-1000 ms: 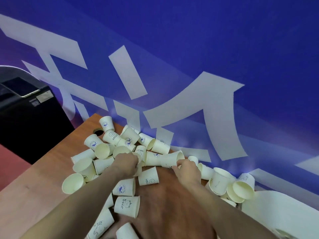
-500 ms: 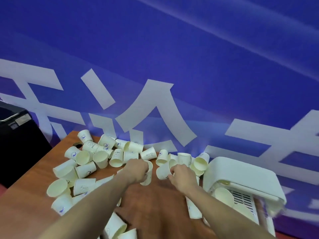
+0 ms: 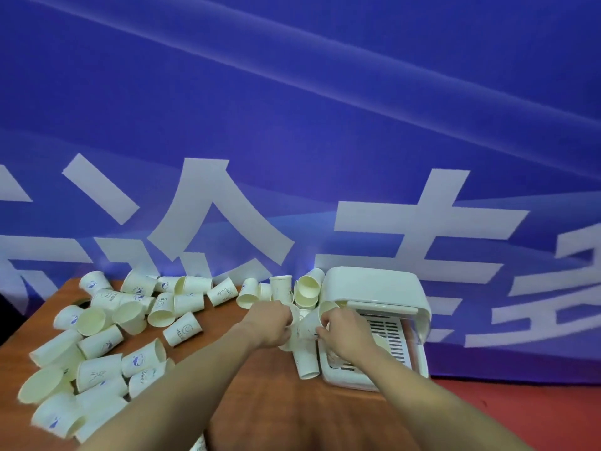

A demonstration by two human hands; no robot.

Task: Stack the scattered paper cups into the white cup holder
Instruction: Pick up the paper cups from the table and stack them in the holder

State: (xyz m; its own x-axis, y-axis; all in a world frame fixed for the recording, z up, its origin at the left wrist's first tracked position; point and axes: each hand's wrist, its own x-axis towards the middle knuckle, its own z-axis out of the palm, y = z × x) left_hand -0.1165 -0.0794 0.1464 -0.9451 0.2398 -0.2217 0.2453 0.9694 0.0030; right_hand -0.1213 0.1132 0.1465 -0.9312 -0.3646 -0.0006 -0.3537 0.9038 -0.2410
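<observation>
Both hands curl around paper cups: the left hand (image 3: 271, 322) grips one, the right hand (image 3: 338, 330) pinches another cup (image 3: 307, 327) beside the white cup holder (image 3: 374, 288) at the surface's (image 3: 276, 402) far right corner. Nesting should go best rims aligned, pressed lightly.

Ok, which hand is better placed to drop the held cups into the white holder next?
Right. The right hand already sits at the open front of the white cup holder, pinching a cup. The left hand grips cups farther from the holder.
</observation>
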